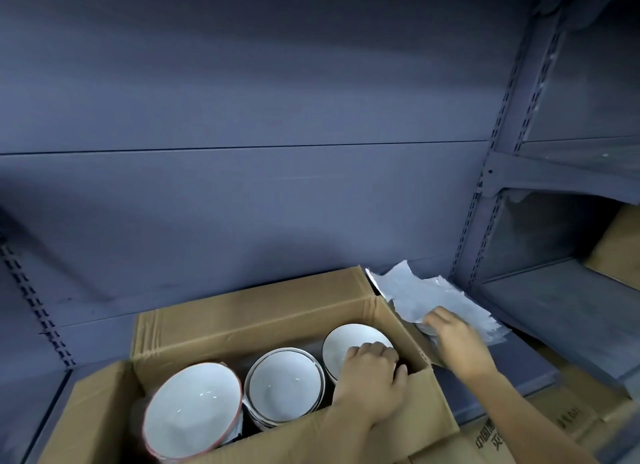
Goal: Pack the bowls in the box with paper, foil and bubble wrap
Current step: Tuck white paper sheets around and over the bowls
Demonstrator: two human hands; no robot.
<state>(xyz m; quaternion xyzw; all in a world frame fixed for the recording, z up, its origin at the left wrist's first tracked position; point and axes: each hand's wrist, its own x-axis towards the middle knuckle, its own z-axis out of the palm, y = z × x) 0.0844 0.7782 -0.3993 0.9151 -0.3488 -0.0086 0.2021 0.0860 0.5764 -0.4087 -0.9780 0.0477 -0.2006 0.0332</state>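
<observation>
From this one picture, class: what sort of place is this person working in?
Probably a stockroom or shop storage area: slotted metal shelving, cardboard cartons on the shelves, and an open box of bowls being packed.

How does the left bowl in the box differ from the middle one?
The left bowl has a red rim; the middle bowl has a dark rim. The left bowl sits tilted; the middle bowl sits about level. The left bowl looks wider than the middle bowl. Both are white inside, empty, and each tops a stack in the box.
</observation>
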